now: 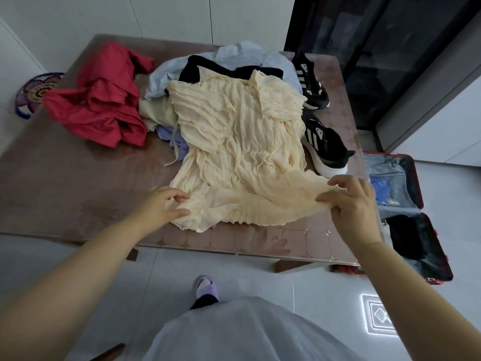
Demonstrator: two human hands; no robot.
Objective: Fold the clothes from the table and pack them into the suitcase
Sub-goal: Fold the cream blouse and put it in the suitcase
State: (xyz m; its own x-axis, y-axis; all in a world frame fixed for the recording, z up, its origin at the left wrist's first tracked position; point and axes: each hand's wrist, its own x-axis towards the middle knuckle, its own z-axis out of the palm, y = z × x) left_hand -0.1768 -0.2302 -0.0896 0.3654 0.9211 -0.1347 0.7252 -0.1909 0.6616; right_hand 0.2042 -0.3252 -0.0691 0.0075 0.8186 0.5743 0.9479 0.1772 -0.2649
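Observation:
A cream crinkled garment [239, 147] lies spread over the middle of the brown table [65, 183], its hem toward me. My left hand [162, 207] pinches the hem's left corner between thumb and fingers. My right hand [351, 204] pinches the hem's right corner, lifted slightly off the table. Behind the cream garment lie a red garment [104, 100], a pale blue one [234, 56], a black one [208, 67], a pale green one [158, 112] and a lilac one [171, 139]. The open red suitcase [416, 194] sits on the floor at the table's right, with clothes inside.
Two black sneakers [325, 142] with white stripes stand on the table's right side. A woven colourful basket [33, 92] is at the far left. Dark glass doors [377, 48] rise behind the table on the right. My foot in a lilac slipper [207, 287] is on the grey floor.

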